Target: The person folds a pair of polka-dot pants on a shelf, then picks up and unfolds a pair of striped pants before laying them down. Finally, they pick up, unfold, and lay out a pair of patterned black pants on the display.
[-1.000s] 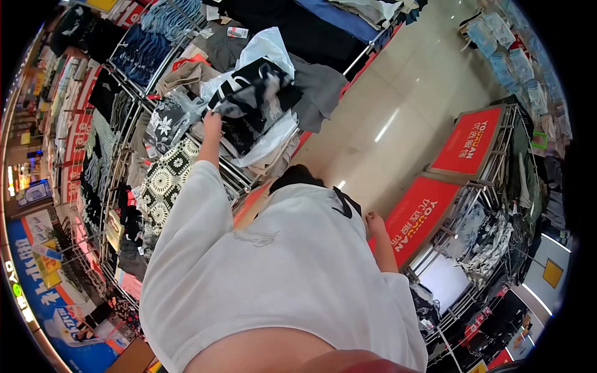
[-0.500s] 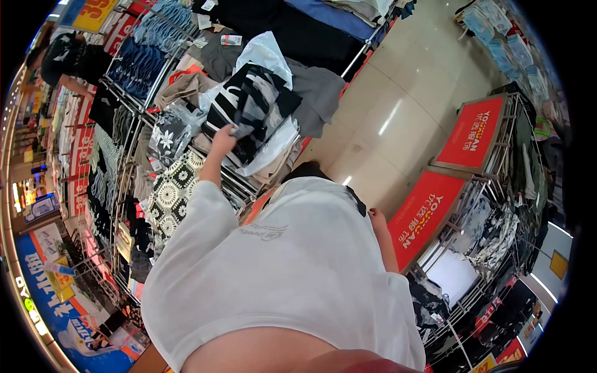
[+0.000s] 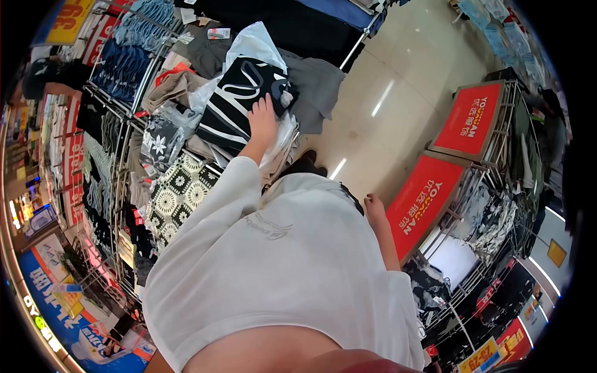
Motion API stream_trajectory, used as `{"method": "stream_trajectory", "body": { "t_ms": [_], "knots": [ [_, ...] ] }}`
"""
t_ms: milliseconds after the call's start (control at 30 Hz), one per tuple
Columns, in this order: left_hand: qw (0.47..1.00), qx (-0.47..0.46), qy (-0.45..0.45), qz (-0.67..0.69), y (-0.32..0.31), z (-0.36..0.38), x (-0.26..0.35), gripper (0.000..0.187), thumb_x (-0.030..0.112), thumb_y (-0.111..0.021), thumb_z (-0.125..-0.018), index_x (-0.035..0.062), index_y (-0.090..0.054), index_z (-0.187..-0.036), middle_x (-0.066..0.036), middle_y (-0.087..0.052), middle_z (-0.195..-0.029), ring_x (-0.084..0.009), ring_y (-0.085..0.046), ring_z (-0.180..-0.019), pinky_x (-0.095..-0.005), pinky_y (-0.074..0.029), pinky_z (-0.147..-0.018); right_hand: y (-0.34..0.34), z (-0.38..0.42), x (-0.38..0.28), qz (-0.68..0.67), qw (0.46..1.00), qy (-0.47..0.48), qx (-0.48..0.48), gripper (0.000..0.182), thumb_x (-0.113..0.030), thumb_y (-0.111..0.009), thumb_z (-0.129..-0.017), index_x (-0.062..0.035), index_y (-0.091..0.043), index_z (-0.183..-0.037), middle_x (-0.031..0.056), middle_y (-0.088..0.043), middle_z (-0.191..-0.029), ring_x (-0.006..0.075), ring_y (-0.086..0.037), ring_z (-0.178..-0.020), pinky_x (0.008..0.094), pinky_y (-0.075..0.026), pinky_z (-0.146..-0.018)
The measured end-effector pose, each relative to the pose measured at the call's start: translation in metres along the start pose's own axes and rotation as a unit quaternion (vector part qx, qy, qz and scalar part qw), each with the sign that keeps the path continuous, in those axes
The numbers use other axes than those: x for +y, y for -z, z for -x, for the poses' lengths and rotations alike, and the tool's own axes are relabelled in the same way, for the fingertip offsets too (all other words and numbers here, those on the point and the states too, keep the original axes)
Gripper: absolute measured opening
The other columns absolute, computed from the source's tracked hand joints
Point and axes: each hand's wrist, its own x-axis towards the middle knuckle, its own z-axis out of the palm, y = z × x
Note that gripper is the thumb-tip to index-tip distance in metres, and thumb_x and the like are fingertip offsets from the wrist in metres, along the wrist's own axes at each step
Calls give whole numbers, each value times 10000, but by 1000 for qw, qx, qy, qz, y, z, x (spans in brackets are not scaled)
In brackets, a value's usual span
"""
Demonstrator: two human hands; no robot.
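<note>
On the folded black garment with white and grey stripes (image 3: pixel 219 113) lies my left hand (image 3: pixel 262 118), fingers spread over its right part. This garment rests on a pile with a white plastic bag (image 3: pixel 256 42) behind it and grey cloth (image 3: pixel 317 84) to its right. A clear-wrapped dark garment with a white flower (image 3: pixel 158 144) and a black-and-cream patterned cloth (image 3: pixel 180 196) lie to the left. My right hand (image 3: pixel 374 208) hangs low at my side, fingers loosely bent and slightly apart, with no object visible in it, near a red sign (image 3: pixel 423 202).
Metal racks (image 3: pixel 485 205) of clothes with red signs stand on the right. A tiled aisle floor (image 3: pixel 404 87) runs between them and the display. Folded jeans (image 3: pixel 121 68) are stacked at upper left, near another person (image 3: pixel 53 78) in dark clothes.
My left hand has let go of the striped garment's near edge and moved right onto its top. The garment now lies flatter, its stripes spread out. My right hand stays low.
</note>
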Motion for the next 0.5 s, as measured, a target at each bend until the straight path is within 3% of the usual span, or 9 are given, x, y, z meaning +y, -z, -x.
{"method": "stream_trajectory", "body": {
  "t_ms": [33,100,167,233,300,367,500],
  "knots": [
    [999,-31,0,-14,-1,-7,-8,780,244,-757,-752,47,-466,-1448,-120,-554,-1316,-326,-535,-1206,-508,-490,-914,-3,1,0,-6,1000,4,6,447,-320,-596,-943,-39,-629,-1290,231,-706,-1127,392,-671,-1070,452,-518,-936],
    [998,17,-14,52,-8,-20,-30,485,197,-685,-788,63,-638,-1252,-124,-669,-1031,-355,-643,-994,-488,-535,-801,-6,5,-3,-6,1000,-3,1,445,-320,-593,-945,-40,-630,-1288,230,-707,-1122,391,-672,-1068,453,-519,-938],
    [978,42,90,181,1,-33,-54,407,168,-645,-794,40,-663,-1180,-169,-701,-964,-419,-664,-939,-504,-534,-816,-8,8,-4,-6,1000,-8,-4,443,-320,-591,-946,-40,-630,-1286,230,-709,-1118,389,-673,-1066,454,-519,-939],
    [957,109,115,243,-41,-57,-126,370,156,-611,-801,-14,-667,-1125,-179,-717,-929,-385,-690,-873,-472,-530,-797,-15,14,-1,-9,1000,-24,-2,438,-323,-592,-946,-41,-632,-1278,230,-712,-1115,389,-675,-1069,453,-519,-947],
    [844,26,270,463,16,-62,-157,353,152,-610,-801,-32,-673,-1095,-134,-708,-926,-271,-662,-844,-415,-506,-773,-27,14,11,-14,999,-45,-13,440,-327,-594,-945,-41,-633,-1276,233,-711,-1119,390,-674,-1076,453,-518,-952],
    [823,29,292,487,38,-62,-181,321,152,-619,-801,-37,-681,-1053,-93,-683,-919,-192,-611,-846,-361,-477,-769,-31,18,21,-13,997,-66,-24,441,-332,-597,-943,-42,-633,-1274,235,-711,-1122,392,-674,-1082,452,-517,-957],
    [815,22,307,490,62,-64,-203,280,150,-634,-803,-18,-683,-1021,-60,-666,-892,-174,-586,-812,-336,-463,-752,-34,21,22,-5,997,-70,-33,457,-343,-604,-938,-40,-630,-1279,243,-706,-1136,399,-670,-1095,455,-514,-963]
  ]
}}
